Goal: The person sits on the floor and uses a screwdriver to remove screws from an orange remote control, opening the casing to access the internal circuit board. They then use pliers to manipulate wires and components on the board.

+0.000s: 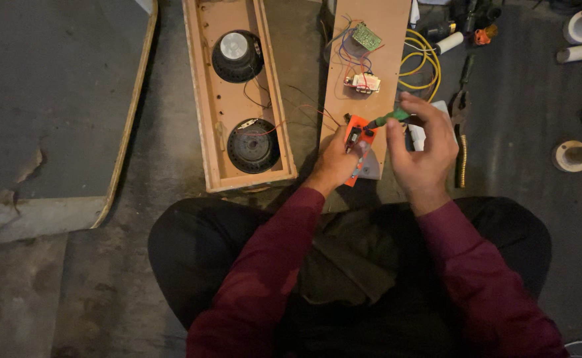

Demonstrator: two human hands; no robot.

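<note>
We saw left hand [334, 159] gripping orange module [356, 149] on wooden panel [370, 79]; right hand [423, 149] pinched green-handled tool [387, 119], tip touching module.

Person seen from above through the head camera. Both arms are covered by long sleeves of a dark maroon, wine-red fabric that runs from the lower edge of the view up to the wrists, where each sleeve ends in a plain cuff; soft folds crease the cloth along the forearms and at the elbows. The left hand [336, 161] and the right hand [425, 147] are bare, with no gloves, rings or watch visible. The legs are clothed in black trousers, and a darker olive-grey cloth lies bunched across the lap between the sleeves.
</note>
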